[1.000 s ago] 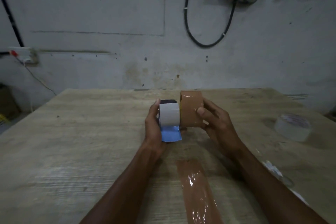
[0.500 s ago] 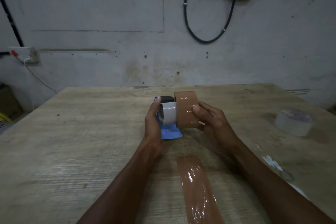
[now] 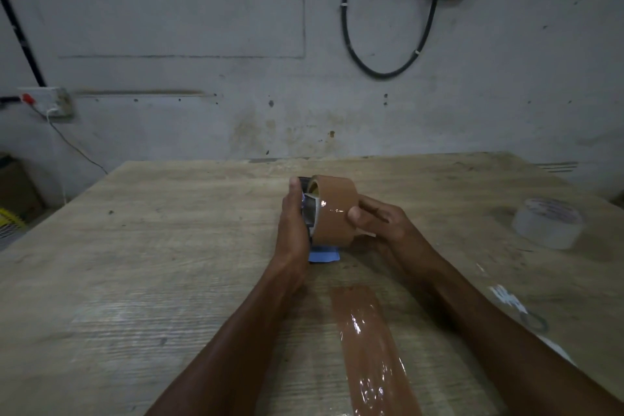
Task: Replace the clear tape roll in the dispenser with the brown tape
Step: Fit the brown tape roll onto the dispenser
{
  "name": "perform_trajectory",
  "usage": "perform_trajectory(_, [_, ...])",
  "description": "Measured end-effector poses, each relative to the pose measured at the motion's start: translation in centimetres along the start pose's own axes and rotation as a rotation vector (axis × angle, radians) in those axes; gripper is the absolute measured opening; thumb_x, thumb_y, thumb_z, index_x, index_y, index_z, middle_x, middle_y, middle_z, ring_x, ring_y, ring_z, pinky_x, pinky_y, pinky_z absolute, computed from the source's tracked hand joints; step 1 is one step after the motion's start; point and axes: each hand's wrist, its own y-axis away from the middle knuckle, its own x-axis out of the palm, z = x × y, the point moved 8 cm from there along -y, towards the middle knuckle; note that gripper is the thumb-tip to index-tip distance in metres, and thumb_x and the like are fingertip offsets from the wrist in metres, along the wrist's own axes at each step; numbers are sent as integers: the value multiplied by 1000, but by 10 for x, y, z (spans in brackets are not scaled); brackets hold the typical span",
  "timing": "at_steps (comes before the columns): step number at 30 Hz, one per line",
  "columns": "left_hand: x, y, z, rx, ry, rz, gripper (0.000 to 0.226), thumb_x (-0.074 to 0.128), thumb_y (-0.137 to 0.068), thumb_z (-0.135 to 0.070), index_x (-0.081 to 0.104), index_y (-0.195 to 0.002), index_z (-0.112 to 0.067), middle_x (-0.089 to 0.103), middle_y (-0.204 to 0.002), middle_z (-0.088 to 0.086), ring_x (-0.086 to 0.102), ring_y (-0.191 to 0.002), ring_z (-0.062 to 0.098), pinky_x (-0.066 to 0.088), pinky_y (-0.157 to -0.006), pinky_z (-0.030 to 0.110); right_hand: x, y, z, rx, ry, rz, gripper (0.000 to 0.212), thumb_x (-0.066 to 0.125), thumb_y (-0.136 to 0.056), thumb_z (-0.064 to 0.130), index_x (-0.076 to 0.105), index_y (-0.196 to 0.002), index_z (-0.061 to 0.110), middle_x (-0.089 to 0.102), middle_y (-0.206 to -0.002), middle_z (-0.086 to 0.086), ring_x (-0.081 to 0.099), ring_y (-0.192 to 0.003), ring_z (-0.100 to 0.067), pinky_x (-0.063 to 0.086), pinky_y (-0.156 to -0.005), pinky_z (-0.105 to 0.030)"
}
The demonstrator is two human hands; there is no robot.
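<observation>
My left hand [image 3: 293, 223] grips the tape dispenser [image 3: 322, 255], whose blue base shows below my fingers at the table's middle. My right hand [image 3: 381, 223] holds the brown tape roll [image 3: 336, 213], thumb on its outer face. The roll now covers most of the dispenser's white hub [image 3: 312, 213], only a sliver of which shows on the left. The clear tape roll [image 3: 547, 227] lies flat on the wooden table [image 3: 135, 263] at the far right, apart from both hands.
A strip of brown tape [image 3: 369, 348] is stuck on the table between my forearms, running toward me. Bits of clear tape and a small ring [image 3: 533, 321] lie near my right forearm. A wall with a hanging black cable [image 3: 351, 44] stands behind the table.
My right hand has slid the brown roll leftward over the dispenser's white hub, which was fully visible one second ago. Both hands have shifted slightly away from me.
</observation>
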Motion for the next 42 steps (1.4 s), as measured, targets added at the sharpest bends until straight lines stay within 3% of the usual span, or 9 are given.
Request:
perform_trajectory(6, [-2, 1, 0, 25, -135, -45, 70, 23, -96, -68, 64, -125, -20, 73, -113, 10, 72, -99, 24, 60, -84, 38, 4, -1, -2, -58, 196, -1, 42, 55, -95, 35, 57, -136, 26, 69, -127, 2, 66, -116, -17, 54, -95, -36])
perform_trajectory(11, [-7, 1, 0, 1, -131, -89, 66, 25, -96, -68, 63, -122, -22, 72, -112, 8, 71, -100, 24, 57, -90, 44, -3, 1, 5, -147, 286, -153, 35, 59, -92, 40, 63, -121, 21, 72, -115, 3, 69, -106, -16, 57, -86, -31])
perform_trajectory(14, [-5, 1, -1, 21, -157, -95, 59, 29, -96, -66, 61, -118, -22, 71, -110, 6, 70, -98, 22, 58, -86, 45, 3, 0, 8, -201, 211, -149, 33, 58, -93, 28, 68, -115, 7, 76, -107, -5, 72, -99, -17, 56, -81, -24])
perform_trajectory(19, [1, 2, -4, 19, -143, -52, 51, 32, -99, -59, 59, -118, -20, 67, -115, 7, 67, -104, 22, 59, -84, 42, 8, -2, 7, -196, 154, -154, 29, 64, -83, 27, 72, -105, 9, 80, -90, 4, 76, -86, -12, 56, -71, -17])
perform_trajectory(23, [-1, 2, -3, 13, -126, -22, 41, 31, -103, -52, 64, -93, -29, 75, -86, -4, 73, -82, 12, 60, -68, 32, 5, -1, 0, -184, 152, -151, 18, 66, -84, 22, 72, -100, 15, 79, -85, 9, 76, -82, -9, 57, -70, -17])
perform_trajectory(27, [-9, -2, 10, -91, -43, -38, 71, 40, -86, -74, 66, -119, -17, 74, -110, 14, 73, -96, 30, 59, -82, 44, 9, -3, -16, -141, 220, -112, 33, 76, -77, 28, 76, -104, 9, 79, -97, -3, 76, -93, -21, 59, -84, -35])
perform_trajectory(30, [-12, -4, 14, -112, 1, -47, 77, 43, -84, -74, 65, -124, -13, 71, -115, 20, 71, -101, 35, 57, -89, 50, 11, -4, -17, -159, 262, -95, 31, 74, -80, 25, 76, -106, 9, 79, -99, 0, 75, -94, -17, 58, -82, -28])
perform_trajectory(37, [-8, -4, 6, -43, -31, 19, 59, 32, -100, -57, 73, -96, -15, 75, -86, 10, 71, -76, 22, 57, -67, 32, 14, -1, -13, -198, 317, -97, 24, 74, -83, 21, 78, -104, 9, 79, -99, 0, 75, -95, -14, 55, -82, -22])
perform_trajectory(42, [-7, -2, 5, -50, -23, 24, 60, 36, -98, -60, 71, -104, -11, 75, -80, 7, 72, -68, 18, 57, -63, 30, 13, 0, -7, -245, 445, -176, 28, 76, -81, 30, 79, -101, 10, 79, -95, 0, 75, -89, -12, 59, -83, -32])
